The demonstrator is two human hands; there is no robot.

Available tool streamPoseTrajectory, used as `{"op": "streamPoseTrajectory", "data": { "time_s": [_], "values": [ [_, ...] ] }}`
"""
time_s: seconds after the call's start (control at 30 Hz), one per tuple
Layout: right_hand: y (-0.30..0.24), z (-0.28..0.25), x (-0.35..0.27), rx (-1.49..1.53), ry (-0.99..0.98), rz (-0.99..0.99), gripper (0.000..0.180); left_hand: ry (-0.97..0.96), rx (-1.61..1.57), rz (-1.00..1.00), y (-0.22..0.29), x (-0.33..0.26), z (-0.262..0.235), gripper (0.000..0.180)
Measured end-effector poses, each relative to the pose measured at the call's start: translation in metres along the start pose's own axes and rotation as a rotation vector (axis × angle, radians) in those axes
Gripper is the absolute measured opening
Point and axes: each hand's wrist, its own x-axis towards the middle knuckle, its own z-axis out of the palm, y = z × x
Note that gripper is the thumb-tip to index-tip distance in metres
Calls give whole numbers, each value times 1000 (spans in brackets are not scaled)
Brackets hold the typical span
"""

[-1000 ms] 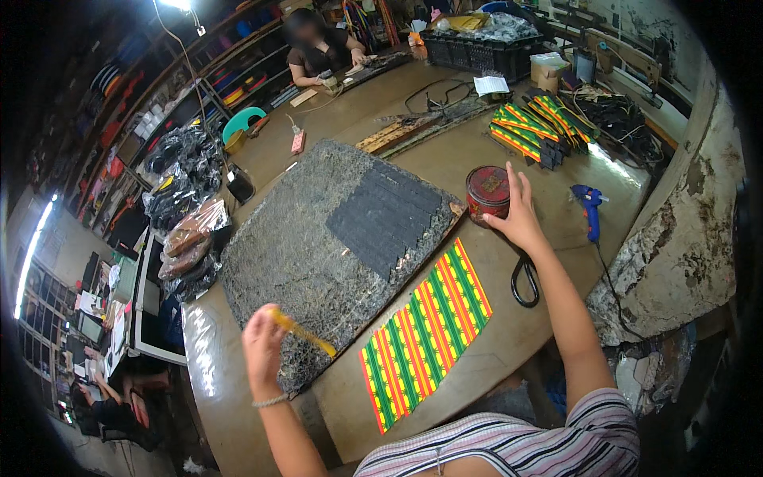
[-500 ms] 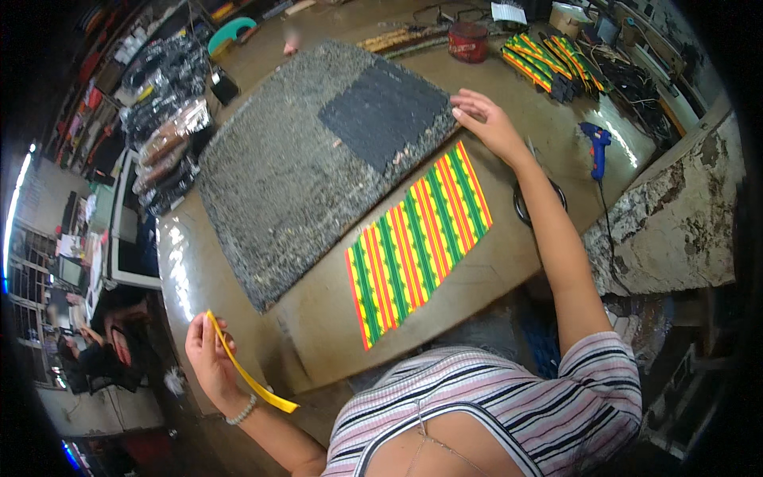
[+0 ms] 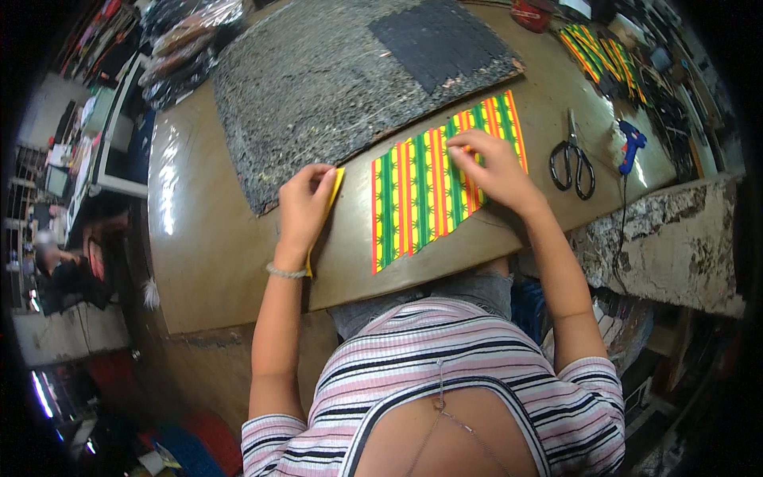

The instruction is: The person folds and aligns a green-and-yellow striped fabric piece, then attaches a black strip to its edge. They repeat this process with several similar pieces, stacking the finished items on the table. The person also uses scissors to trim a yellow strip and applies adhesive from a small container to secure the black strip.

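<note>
Striped sheet under R hand

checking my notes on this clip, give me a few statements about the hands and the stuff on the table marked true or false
1. The left hand holds a thin yellow strip. True.
2. The right hand rests on the green, red and yellow striped sheet. True.
3. The black-handled scissors lie on top of the striped sheet. False: they lie on the brown tabletop, to the sheet's right.
4. The right hand grips the blue glue gun. False: the gun lies untouched beyond the scissors.
5. The grey speckled mat lies farther from the person than the striped sheet. True.
</note>
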Motion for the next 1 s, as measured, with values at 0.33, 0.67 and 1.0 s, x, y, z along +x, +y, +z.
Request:
{"op": "streamPoseTrajectory", "data": {
  "time_s": [0.33, 0.67, 1.0],
  "values": [
    [-11, 66, 64, -325, -409, -338, 30, 81, -82, -106, 11, -14, 8, 20],
    [-12, 52, 63, -270, -509, -227, 26, -54, -111, -29, 22, -7, 13, 18],
    [-47, 61, 14, -261, -338, -251, 74, -36, 182, -40, 35, -40, -23, 23]
  ]
}}
